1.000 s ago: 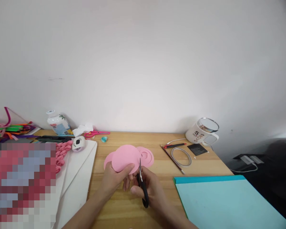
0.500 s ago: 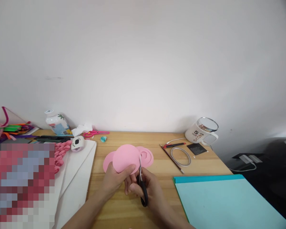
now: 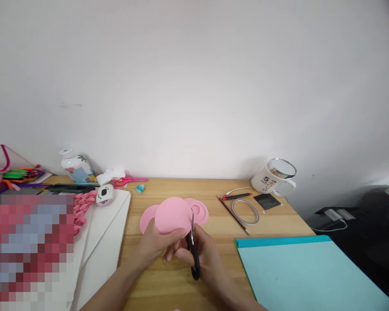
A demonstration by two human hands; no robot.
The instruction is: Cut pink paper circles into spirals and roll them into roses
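A round pink paper disc (image 3: 173, 215) is pinched along its lower edge by my left hand (image 3: 155, 244), thumb on top. My right hand (image 3: 202, 255) is closed round the black handles of a pair of scissors (image 3: 195, 257). The blades point up and away from me along the disc's right edge; whether they bite into the paper I cannot tell. Behind the held disc lie another pink disc (image 3: 146, 219) on the left and a pink paper piece with a spiral cut (image 3: 201, 211) on the right.
On the left lie a white folder (image 3: 112, 242), a white puncher (image 3: 105, 195), pink scissors (image 3: 129, 180) and a bottle (image 3: 76, 166). To the right are a coiled cable (image 3: 245, 211), pencils (image 3: 236, 197), a mug (image 3: 274, 177) and light blue paper sheets (image 3: 307, 272).
The held disc has shifted slightly to the right, and my left thumb lies further along its lower edge. My right fingers and the scissors have moved a little.
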